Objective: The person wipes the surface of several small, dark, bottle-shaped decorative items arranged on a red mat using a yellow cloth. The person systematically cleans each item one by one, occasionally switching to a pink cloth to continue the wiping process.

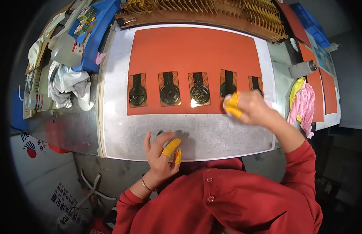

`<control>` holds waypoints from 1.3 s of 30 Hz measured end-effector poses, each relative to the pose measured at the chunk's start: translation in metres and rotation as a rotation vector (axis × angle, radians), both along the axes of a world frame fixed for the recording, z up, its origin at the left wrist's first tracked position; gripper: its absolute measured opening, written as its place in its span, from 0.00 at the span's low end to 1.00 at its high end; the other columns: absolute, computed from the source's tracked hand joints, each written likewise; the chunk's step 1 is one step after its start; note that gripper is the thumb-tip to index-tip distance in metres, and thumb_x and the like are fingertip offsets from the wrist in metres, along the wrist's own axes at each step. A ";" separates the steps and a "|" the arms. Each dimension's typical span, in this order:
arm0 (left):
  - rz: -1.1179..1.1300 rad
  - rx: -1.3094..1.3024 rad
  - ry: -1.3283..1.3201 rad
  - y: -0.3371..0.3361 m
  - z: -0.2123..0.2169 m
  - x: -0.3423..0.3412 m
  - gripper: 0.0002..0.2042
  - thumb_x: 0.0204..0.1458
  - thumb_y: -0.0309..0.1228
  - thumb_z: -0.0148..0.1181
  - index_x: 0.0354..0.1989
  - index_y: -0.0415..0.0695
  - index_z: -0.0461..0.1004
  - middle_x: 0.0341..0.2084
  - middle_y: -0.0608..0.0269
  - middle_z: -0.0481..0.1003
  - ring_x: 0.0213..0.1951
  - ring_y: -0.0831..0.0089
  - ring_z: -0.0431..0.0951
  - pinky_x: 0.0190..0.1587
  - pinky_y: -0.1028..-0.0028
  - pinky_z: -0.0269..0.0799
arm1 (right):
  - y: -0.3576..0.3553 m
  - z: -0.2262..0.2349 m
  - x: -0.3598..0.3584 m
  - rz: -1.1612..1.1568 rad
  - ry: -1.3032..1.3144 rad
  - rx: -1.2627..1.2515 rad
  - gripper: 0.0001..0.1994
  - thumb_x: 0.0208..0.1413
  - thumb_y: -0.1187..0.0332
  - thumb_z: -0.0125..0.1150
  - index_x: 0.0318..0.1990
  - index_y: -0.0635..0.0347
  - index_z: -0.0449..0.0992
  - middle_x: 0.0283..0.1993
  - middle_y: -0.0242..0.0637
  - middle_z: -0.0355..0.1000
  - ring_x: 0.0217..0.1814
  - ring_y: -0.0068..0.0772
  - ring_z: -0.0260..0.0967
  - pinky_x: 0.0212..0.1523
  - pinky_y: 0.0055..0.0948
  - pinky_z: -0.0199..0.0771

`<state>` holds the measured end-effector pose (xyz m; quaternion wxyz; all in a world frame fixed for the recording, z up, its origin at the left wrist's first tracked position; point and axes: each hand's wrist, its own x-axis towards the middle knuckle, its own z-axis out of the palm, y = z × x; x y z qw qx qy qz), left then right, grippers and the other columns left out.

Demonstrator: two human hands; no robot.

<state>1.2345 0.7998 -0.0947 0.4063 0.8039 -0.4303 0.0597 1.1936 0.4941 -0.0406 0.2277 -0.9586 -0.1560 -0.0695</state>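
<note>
Several thin gold-edged cards with black round prints (169,89) lie in a row on an orange mat (188,50). My right hand (249,107), with yellow finger cots, holds a small white pad over the lower edge of the fourth card (228,82). My left hand (162,153), also wearing yellow finger cots, rests with fingers apart on the grey sheet (212,134) in front of the mat and holds nothing. A fifth card (255,84) lies just beyond my right hand.
White rags (68,84) and a clear bottle (66,50) lie at the left beside a blue tray (96,29). A wooden slotted rack (212,13) runs along the back. Pink and yellow cloths (302,103) lie at the right, near more orange mats (327,89).
</note>
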 end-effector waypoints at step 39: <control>0.036 0.016 -0.011 0.001 0.001 0.000 0.15 0.38 0.21 0.59 0.39 0.43 0.73 0.41 0.59 0.73 0.46 0.62 0.75 0.62 0.54 0.46 | 0.052 -0.021 0.072 0.283 0.098 -0.286 0.04 0.42 0.70 0.57 0.26 0.58 0.73 0.23 0.40 0.70 0.28 0.41 0.72 0.25 0.40 0.71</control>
